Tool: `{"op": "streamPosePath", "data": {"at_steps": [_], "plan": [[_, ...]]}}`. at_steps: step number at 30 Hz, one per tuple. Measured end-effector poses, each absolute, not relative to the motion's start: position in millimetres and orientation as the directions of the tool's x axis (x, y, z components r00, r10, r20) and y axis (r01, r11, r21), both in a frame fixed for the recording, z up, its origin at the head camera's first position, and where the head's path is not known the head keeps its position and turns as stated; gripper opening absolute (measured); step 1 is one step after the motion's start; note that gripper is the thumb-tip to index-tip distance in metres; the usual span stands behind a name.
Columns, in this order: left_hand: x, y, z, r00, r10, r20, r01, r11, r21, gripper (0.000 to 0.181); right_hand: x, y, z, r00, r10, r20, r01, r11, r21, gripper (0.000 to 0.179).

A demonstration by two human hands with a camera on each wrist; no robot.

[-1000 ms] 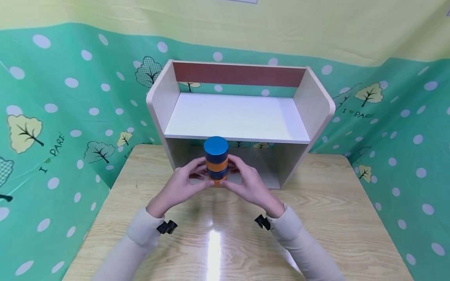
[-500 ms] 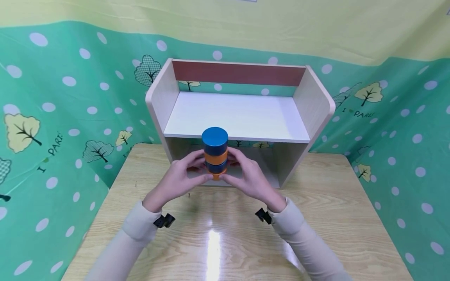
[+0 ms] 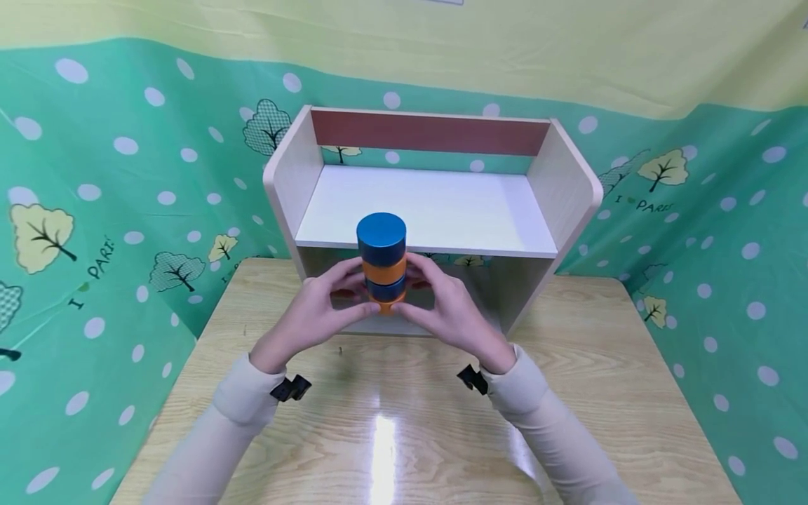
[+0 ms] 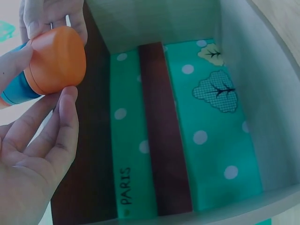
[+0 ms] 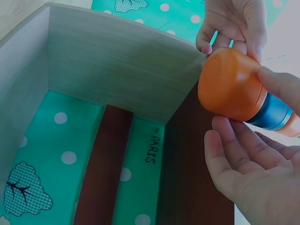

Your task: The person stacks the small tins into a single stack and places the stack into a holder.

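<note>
A stack of cylinders, blue, orange, blue and orange from the top down, hangs above the wooden table, just in front of a small wooden shelf unit. My left hand grips its lower part from the left and my right hand from the right. The blue top stands level with the shelf board's front edge. In the left wrist view the left hand touches the orange bottom piece. In the right wrist view the right hand cups that orange bottom piece.
The shelf unit has an upper board and a lower compartment, with a brown rail across the back. A green dotted cloth hangs behind and beside the table. The table's left and right edges lie close by.
Both hands have lifted the stack and carried it slightly left, toward the shelf. Its blue top has risen from below the board edge to level with it.
</note>
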State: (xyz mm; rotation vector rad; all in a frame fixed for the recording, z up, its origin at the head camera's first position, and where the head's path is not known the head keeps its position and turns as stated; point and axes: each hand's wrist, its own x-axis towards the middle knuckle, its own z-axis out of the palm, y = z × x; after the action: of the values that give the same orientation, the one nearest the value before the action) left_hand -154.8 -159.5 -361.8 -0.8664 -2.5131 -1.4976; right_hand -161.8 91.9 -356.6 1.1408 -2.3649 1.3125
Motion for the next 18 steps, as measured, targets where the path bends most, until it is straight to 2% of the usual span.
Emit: {"op": "streamPosePath", "data": {"at_steps": [18], "plan": [[-163, -162, -331, -0.803, 0.426, 0.417, 0.576, 0.371, 0.729, 0.07, -173, 90, -328, -0.663, -0.528, 0.53, -0.729, 0.295, -0.618, 0.077]]}}
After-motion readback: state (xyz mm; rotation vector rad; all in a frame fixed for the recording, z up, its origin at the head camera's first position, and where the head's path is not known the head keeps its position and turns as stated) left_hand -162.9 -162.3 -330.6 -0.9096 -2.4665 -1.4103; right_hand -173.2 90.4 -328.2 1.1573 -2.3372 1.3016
